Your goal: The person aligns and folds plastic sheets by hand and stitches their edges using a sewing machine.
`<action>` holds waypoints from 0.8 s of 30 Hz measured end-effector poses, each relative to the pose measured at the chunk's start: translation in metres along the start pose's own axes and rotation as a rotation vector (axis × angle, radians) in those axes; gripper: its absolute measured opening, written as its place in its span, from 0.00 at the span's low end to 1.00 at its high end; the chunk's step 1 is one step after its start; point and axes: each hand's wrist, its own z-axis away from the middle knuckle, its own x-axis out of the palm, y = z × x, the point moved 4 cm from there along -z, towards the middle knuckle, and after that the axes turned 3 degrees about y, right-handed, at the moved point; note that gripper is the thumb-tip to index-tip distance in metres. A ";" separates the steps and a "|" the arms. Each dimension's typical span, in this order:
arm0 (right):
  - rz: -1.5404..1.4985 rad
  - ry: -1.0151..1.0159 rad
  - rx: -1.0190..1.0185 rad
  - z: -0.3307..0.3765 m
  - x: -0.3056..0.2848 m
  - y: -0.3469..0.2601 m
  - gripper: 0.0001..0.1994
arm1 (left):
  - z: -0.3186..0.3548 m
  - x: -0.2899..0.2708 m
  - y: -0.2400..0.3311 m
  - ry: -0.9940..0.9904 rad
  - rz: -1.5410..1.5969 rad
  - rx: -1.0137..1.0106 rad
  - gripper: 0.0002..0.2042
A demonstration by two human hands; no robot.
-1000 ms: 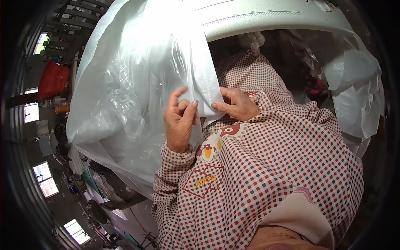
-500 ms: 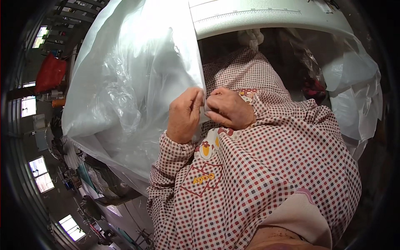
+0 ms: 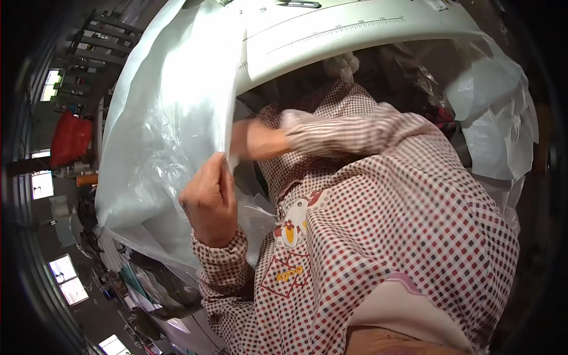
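**Both hands at the edge of a clear plastic sheet**

Left hand [image 3: 208,201] raised at chest height, fingers curled shut and pinched on the near vertical edge of the clear plastic sheet [image 3: 160,136]. Right hand [image 3: 253,139] reaching across from the right, motion-blurred, meeting the same edge slightly higher; whether pinched on the film or only touching it cannot be told from the blur. Sheet billowed wide to the left of both hands, rising from the grip toward the upper left, long axis running roughly upright along the held edge. Bulk of the film thus to the left and above the grip, away from the body; lower folds hanging below the left wrist. Left hand the nearer to the main body of the sheet, right hand the nearer to the white worktop [image 3: 355,35], whose curved near edge arcs just above and behind the hands. Checked red-and-white garment [image 3: 390,225] covering both forearms and the torso, filling the lower right. More clear plastic film [image 3: 497,124] draped past the right end of the worktop. Red object [image 3: 70,139] and dim shelving far left, well apart from the hands.
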 end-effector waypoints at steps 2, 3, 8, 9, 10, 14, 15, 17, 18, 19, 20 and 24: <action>0.021 -0.382 -0.267 -0.013 0.044 -0.024 0.11 | -0.012 -0.004 0.020 -0.017 -0.067 0.151 0.06; 0.008 -0.542 -0.352 -0.013 0.063 -0.040 0.11 | -0.012 -0.006 0.026 -0.115 -0.102 0.114 0.05; 0.040 -0.902 -0.408 0.010 0.062 -0.045 0.11 | 0.017 0.024 0.018 -0.285 -0.137 0.145 0.04; 0.056 -0.939 -0.375 0.015 0.045 -0.035 0.11 | 0.020 0.037 0.015 -0.285 -0.124 0.152 0.04; 0.078 -0.992 -0.357 0.020 0.030 -0.032 0.11 | 0.028 0.046 0.011 -0.288 -0.156 0.147 0.05; 0.239 -0.970 -0.158 0.008 -0.075 -0.032 0.12 | 0.046 0.050 0.008 -0.230 -0.215 0.080 0.06; 0.288 -0.875 -0.086 -0.006 -0.104 -0.037 0.11 | 0.048 0.049 0.008 -0.219 -0.209 0.061 0.06; 0.435 -0.579 -0.136 -0.033 -0.147 -0.033 0.12 | 0.053 0.047 0.008 -0.203 -0.220 0.021 0.06; 0.532 -0.366 -0.255 -0.044 -0.160 -0.020 0.12 | 0.053 0.048 0.009 -0.192 -0.218 -0.001 0.06; 0.571 -0.264 -0.309 -0.056 -0.167 -0.008 0.13 | 0.053 0.048 0.010 -0.182 -0.189 0.004 0.06; 0.603 -0.158 -0.364 -0.068 -0.171 0.007 0.13 | 0.054 0.048 0.011 -0.172 -0.165 0.008 0.05; 0.651 -0.225 -0.369 -0.095 -0.162 0.039 0.10 | 0.055 0.044 0.018 -0.156 -0.179 -0.051 0.04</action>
